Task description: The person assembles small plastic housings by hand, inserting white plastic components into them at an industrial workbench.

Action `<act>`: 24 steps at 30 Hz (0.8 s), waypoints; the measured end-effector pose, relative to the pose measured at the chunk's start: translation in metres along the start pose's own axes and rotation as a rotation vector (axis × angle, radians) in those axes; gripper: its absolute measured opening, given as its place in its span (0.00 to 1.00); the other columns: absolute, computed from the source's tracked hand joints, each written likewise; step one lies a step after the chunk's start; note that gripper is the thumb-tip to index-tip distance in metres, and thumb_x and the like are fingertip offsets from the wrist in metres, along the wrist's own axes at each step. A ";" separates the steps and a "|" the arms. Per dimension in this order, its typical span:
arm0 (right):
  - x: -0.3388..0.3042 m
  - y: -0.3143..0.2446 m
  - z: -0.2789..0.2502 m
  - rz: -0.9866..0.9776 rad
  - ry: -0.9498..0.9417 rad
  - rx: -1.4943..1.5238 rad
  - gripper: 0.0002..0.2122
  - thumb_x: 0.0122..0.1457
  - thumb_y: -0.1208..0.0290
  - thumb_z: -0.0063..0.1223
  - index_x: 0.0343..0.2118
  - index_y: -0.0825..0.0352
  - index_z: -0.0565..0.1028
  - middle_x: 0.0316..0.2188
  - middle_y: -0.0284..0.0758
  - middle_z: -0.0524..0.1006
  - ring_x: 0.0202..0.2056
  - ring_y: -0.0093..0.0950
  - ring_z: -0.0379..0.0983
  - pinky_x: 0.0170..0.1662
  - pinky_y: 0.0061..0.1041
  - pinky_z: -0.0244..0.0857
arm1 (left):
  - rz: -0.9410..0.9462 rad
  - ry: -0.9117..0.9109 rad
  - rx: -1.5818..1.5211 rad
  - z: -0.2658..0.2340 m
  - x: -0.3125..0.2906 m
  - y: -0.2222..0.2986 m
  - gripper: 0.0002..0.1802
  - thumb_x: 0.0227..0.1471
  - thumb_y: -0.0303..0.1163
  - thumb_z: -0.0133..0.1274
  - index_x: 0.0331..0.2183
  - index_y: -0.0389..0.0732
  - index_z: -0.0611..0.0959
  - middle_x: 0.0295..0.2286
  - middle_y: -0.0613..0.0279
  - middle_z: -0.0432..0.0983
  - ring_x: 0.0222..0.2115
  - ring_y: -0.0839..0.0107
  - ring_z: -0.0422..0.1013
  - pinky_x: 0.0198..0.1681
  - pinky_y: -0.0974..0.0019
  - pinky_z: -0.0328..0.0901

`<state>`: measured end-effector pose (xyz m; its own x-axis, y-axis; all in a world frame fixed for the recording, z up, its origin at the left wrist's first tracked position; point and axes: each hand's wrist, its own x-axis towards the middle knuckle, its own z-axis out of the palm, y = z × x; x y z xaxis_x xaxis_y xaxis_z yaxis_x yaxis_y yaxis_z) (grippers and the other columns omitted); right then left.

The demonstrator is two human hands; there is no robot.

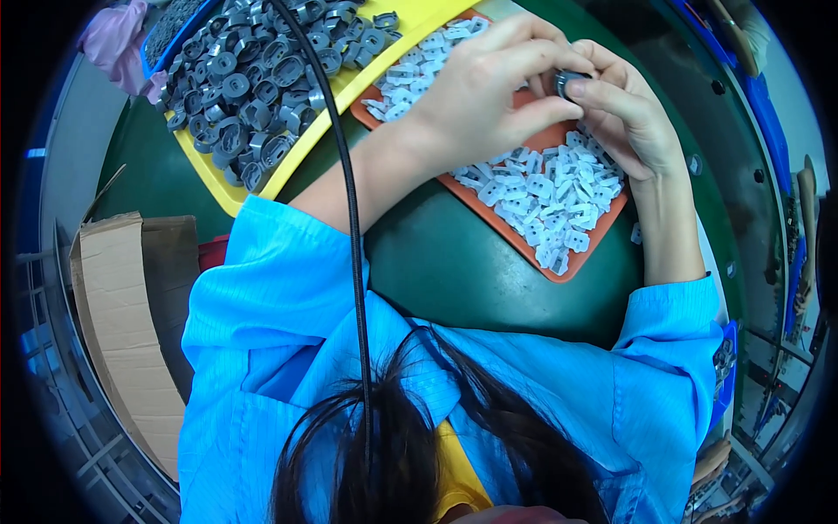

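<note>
Over the orange tray (476, 203), my two hands meet at a dark grey round plastic part (571, 82). My right hand (630, 113) pinches it between thumb and fingers. From the other side my left hand (493, 92) closes in, its index finger and thumb at the part's edge; its inner fingers are partly hidden. Small white plastic pieces (546, 196) with holes lie heaped in the orange tray under my hands. Left of it, a yellow tray (229, 199) holds a pile of grey round plastic parts (236, 85) like the one in my fingers.
A black cable (343, 166) hangs across the view, in front of my left forearm. An open cardboard box (122, 306) stands at the left. Beyond the yellow tray is a blue bin (170, 39) of small dark bits. A blue container (724, 375) sits by my right elbow on the green table (436, 253).
</note>
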<state>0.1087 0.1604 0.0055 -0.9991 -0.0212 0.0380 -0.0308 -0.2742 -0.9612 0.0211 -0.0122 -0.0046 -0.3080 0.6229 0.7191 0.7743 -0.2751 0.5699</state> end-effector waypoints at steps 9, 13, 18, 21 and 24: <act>-0.004 -0.006 -0.087 0.050 0.660 -0.712 0.13 0.48 0.69 0.61 0.38 0.65 0.76 0.29 0.29 0.76 0.32 0.18 0.70 0.38 0.17 0.63 | -0.309 -0.201 0.904 -0.064 0.027 -0.015 0.11 0.46 0.33 0.57 0.31 0.37 0.81 0.30 0.50 0.75 0.31 0.56 0.74 0.36 0.60 0.69; -0.002 0.003 -0.108 0.094 0.801 -1.005 0.15 0.49 0.67 0.60 0.40 0.66 0.76 0.30 0.31 0.77 0.34 0.21 0.72 0.41 0.19 0.64 | -0.507 -0.404 1.124 -0.100 0.019 -0.047 0.18 0.50 0.44 0.56 0.25 0.37 0.82 0.27 0.53 0.78 0.27 0.63 0.75 0.33 0.64 0.70; 0.004 -0.011 -0.052 -0.201 0.677 -1.199 0.10 0.52 0.65 0.56 0.36 0.63 0.78 0.33 0.32 0.79 0.38 0.24 0.74 0.43 0.23 0.66 | -0.532 -0.420 1.015 -0.099 0.017 -0.043 0.14 0.46 0.39 0.57 0.27 0.35 0.81 0.25 0.51 0.77 0.26 0.59 0.75 0.33 0.61 0.69; 0.008 -0.005 -0.007 -0.396 0.372 -1.348 0.08 0.53 0.69 0.56 0.34 0.63 0.79 0.34 0.33 0.76 0.40 0.28 0.71 0.44 0.26 0.65 | -0.524 -0.346 0.889 -0.092 0.017 -0.050 0.12 0.45 0.36 0.55 0.25 0.35 0.80 0.24 0.46 0.76 0.29 0.51 0.74 0.35 0.54 0.68; 0.011 0.006 0.017 -0.513 0.138 -1.505 0.08 0.51 0.71 0.57 0.35 0.63 0.79 0.36 0.33 0.71 0.42 0.30 0.67 0.45 0.29 0.65 | -0.479 -0.211 0.796 -0.084 0.024 -0.033 0.10 0.45 0.33 0.55 0.24 0.35 0.79 0.24 0.46 0.76 0.28 0.51 0.74 0.34 0.56 0.68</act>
<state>0.0984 0.1420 0.0045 -0.8662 -0.1233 0.4842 -0.2669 0.9334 -0.2398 -0.0581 -0.0497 0.0277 -0.6442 0.6809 0.3483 0.7648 0.5744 0.2917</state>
